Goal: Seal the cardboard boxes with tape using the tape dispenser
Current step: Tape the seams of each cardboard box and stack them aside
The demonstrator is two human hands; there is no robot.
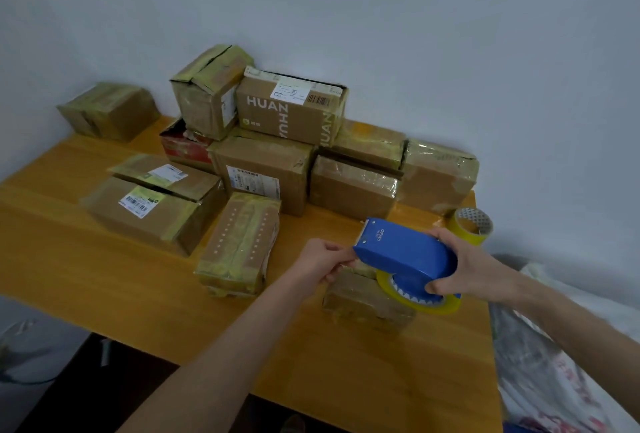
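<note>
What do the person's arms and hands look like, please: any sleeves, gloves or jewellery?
No sleeve shows on either side, right up to the frame's lower edge. The left hand and the right hand are ungloved, and no watch, ring, bracelet or other marking is visible on them.

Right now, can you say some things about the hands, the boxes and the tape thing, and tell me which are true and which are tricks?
1. The right hand grips the blue tape dispenser. True.
2. The left hand lies flat on the table. False: its fingers pinch at the dispenser's front end.
3. A spare tape roll sits near the table's right edge. True.
4. The box printed HUAN stands alone on the floor. False: it sits on top of other boxes on the table.
</note>
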